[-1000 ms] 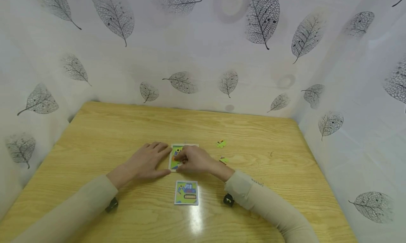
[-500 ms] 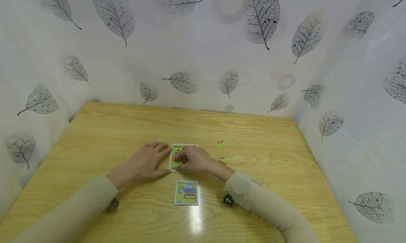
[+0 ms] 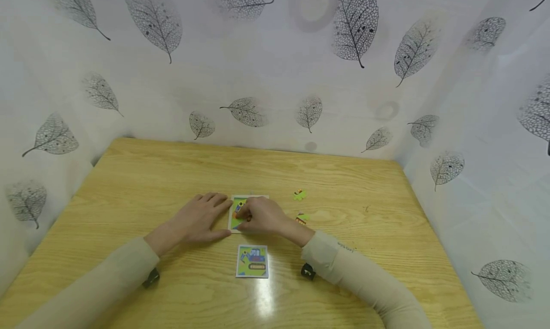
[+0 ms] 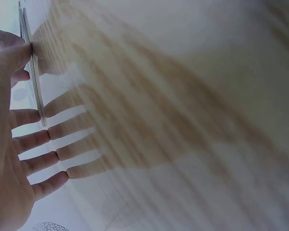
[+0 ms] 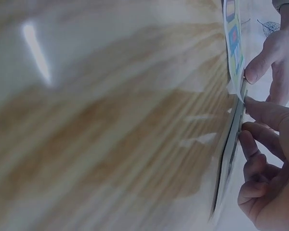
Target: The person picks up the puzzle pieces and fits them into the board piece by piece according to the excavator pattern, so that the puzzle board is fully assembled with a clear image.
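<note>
My left hand point(image 3: 204, 217) lies flat, fingers spread, its fingertips and thumb touching the left edge of a small square jigsaw puzzle board point(image 3: 234, 231). In the left wrist view the straight fingers of the left hand point(image 4: 19, 159) reach the table beside the thin board point(image 4: 36, 82). My right hand point(image 3: 264, 216) is over the board's right part and hides much of it. Its thumb and index finger pinch at a puzzle piece down on the board; the piece is mostly hidden. In the right wrist view the other fingers of the right hand point(image 5: 274, 163) are curled.
A square picture card point(image 3: 252, 261) with a digger drawing lies nearer me. Two loose puzzle pieces, a far one point(image 3: 299, 194) and a near one point(image 3: 302, 217), lie right of the board. The wooden table point(image 3: 343, 185) meets a leaf-patterned curtain point(image 3: 275, 71) at the back.
The right wrist and forearm have shifted very slightly left, showing more of the near loose piece. The left hand and the board have stayed put.
</note>
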Tool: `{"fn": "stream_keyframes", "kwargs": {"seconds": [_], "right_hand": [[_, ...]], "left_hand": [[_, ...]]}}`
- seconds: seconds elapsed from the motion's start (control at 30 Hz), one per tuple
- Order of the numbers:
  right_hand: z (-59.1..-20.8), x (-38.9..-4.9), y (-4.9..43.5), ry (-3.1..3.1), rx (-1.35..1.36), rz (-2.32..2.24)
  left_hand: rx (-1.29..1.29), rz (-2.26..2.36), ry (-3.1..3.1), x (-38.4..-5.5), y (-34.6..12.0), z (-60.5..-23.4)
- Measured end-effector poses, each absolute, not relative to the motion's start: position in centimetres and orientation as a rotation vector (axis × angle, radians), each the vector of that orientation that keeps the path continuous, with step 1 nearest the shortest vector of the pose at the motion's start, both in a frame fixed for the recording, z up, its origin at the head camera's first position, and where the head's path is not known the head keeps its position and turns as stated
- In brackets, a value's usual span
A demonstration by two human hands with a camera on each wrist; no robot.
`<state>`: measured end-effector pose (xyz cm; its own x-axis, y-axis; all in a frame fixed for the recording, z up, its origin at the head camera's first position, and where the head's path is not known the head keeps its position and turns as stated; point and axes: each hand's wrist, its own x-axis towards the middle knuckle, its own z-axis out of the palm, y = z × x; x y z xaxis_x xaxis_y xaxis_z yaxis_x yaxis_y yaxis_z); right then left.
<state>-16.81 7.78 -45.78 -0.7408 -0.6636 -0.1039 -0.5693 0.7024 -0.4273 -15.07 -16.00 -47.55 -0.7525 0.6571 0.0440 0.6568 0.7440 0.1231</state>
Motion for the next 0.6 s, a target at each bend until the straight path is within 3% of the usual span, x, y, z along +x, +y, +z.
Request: {"fn": "stream_keyframes", "kwargs": {"seconds": [0.6], "right_hand": [[-45.73, -17.27, 7.6, 2.757, -0.951, -0.433]], "left_hand": [[1.131, 0.216, 2.933, -15.13, -16.06, -47.76]]}}
